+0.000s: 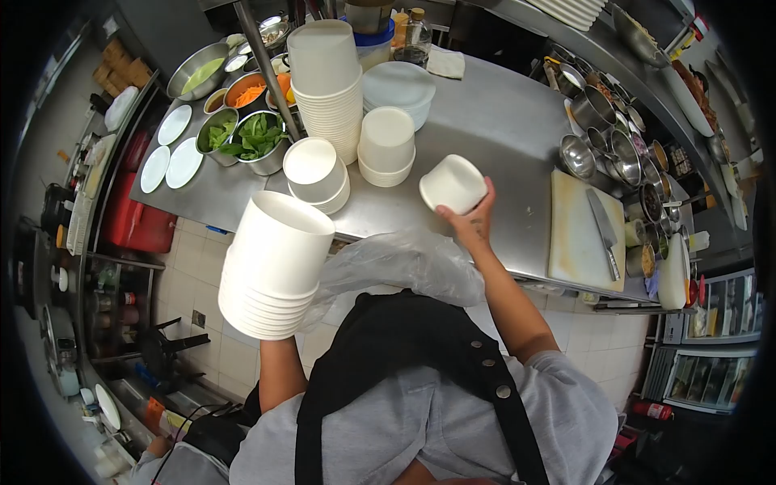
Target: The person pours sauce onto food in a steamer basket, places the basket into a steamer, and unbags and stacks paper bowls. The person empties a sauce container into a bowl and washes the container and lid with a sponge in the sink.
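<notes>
A white container (453, 184) is gripped in my right hand (477, 217), tilted just above the steel table. On my left side a tall stack of large white tubs (279, 263) rests against my left forearm; the stack hides my left hand. Clear plastic wrapping (396, 263) lies between my arms, beside the stack. Beyond my hands stand a tall stack of white tubs (327, 97), a shorter stack of cups (386, 145), another short stack (315, 174) and a pile of translucent lids (398, 89).
The steel table (501, 121) holds bowls of greens (259, 141), a bowl of carrot shreds (246, 93) and white lids (185, 162) at left. At right are a cutting board (574, 234), a knife (602, 226) and metal bowls (577, 155). A person's sleeve (194, 461) shows lower left.
</notes>
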### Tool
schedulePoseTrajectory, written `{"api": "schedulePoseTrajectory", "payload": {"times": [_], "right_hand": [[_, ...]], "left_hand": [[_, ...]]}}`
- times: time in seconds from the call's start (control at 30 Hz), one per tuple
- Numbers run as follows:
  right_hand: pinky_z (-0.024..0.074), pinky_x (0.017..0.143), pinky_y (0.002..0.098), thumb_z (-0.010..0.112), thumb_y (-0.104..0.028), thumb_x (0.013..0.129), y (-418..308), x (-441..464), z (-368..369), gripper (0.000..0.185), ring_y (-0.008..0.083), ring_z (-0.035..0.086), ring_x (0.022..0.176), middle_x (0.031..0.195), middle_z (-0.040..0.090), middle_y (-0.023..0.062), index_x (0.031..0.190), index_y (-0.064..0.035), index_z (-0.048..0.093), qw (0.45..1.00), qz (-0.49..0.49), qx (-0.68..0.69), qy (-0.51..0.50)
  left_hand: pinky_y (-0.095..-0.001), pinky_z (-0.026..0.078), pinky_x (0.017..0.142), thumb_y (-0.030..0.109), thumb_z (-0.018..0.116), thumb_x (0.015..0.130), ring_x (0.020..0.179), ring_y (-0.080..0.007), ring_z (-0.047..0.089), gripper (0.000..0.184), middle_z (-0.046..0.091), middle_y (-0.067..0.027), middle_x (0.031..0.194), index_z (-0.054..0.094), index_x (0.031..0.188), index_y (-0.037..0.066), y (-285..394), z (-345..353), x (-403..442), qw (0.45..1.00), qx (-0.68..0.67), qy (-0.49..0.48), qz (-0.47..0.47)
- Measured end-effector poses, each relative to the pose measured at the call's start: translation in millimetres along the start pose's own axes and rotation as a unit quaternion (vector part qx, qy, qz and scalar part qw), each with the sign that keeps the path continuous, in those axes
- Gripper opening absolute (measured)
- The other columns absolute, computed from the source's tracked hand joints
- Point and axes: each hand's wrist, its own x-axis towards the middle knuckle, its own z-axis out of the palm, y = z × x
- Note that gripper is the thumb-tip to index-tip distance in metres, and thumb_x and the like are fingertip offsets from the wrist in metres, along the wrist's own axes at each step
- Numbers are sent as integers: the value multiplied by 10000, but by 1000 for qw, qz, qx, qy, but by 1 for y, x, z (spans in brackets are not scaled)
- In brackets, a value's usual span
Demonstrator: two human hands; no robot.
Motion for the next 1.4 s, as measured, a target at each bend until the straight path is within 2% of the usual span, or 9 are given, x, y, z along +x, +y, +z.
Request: {"api": "schedulePoseTrajectory", "payload": {"times": [0.2, 0.3, 0.47, 0.67, 0.8, 0.87, 1.03, 1.1, 1.4], "right_hand": [[289, 1126, 429, 890, -233, 587, 44, 1, 18, 1208, 358, 333, 1363, 1459, 307, 246, 1482, 8, 114, 986, -23, -107, -125], [297, 1117, 425, 903, -312, 597, 35, -2, 9, 1249, 346, 315, 1379, 1476, 283, 236, 1484, 21, 89, 976, -49, -213, -19], [335, 1093, 419, 840, -412, 695, -87, -44, -8, 1155, 288, 364, 1342, 1479, 277, 189, 1510, -110, 80, 943, -15, 275, -186], [437, 1026, 395, 608, -593, 856, -114, -46, -1, 815, 237, 481, 1248, 1362, 470, 122, 1445, -106, 325, 790, 159, 535, -254], [451, 1026, 441, 484, -681, 876, -166, -19, -57, 865, 281, 544, 1202, 1339, 519, 177, 1391, 7, 388, 746, -55, 605, -271], [465, 1008, 457, 440, -685, 894, -214, 5, -83, 844, 282, 557, 1179, 1309, 536, 160, 1393, -6, 387, 873, -231, 430, -22], [526, 771, 288, 797, -320, 799, -376, 135, -131, 590, 117, 563, 924, 1062, 533, 20, 1185, -96, 411, 672, -625, 320, 236], [490, 885, 319, 834, -344, 755, -424, 171, -137, 779, 163, 539, 1028, 1160, 492, 66, 1263, -79, 307, 600, -714, 211, 293], [367, 1073, 394, 897, -433, 622, -471, 218, -125, 1256, 324, 423, 1265, 1335, 380, 237, 1419, 61, 61, 705, -633, 15, 320]], "left_hand": [[-354, 404, 1060, 208, 521, 980, 1240, -245, 508, 480, 496, -157, 1383, 408, 1387, -21, 0, 8, 3, 1000, 17, 10, 12], [-355, 401, 1062, 213, 521, 980, 1238, -245, 509, 481, 499, -156, 1380, 410, 1384, -22, -11, 9, 7, 998, 45, 49, 5], [-344, 400, 1044, 237, 544, 967, 1208, -232, 522, 509, 523, -138, 1346, 412, 1380, -30, -49, 6, 13, 875, 451, 172, 15], [-287, 461, 898, 244, 745, 837, 1044, -168, 578, 803, 471, -131, 1375, 308, 1467, 5, -77, 88, 47, 800, 572, -172, 59], [-232, 481, 621, 313, 786, 794, 675, -99, 549, 869, 496, -194, 1318, 325, 1460, -3, -71, 128, 49, 861, 424, -256, 120], [-234, 483, 618, 317, 770, 810, 679, -103, 556, 801, 547, -191, 1247, 378, 1422, -19, -67, 110, 54, 872, 425, -228, 88], [-267, 497, 561, 355, 704, 860, 626, -144, 576, 609, 647, -201, 1023, 521, 1256, -70, -63, 77, 38, 870, 469, -146, 40], [-265, 503, 575, 286, 689, 873, 636, -133, 580, 494, 662, -176, 983, 565, 1202, -61, -58, 64, 31, 871, 470, -133, 46], [-265, 515, 569, 149, 667, 882, 656, -121, 587, 322, 677, -134, 918, 607, 1134, -41, -24, 21, 9, 889, 452, -18, 73]]}}
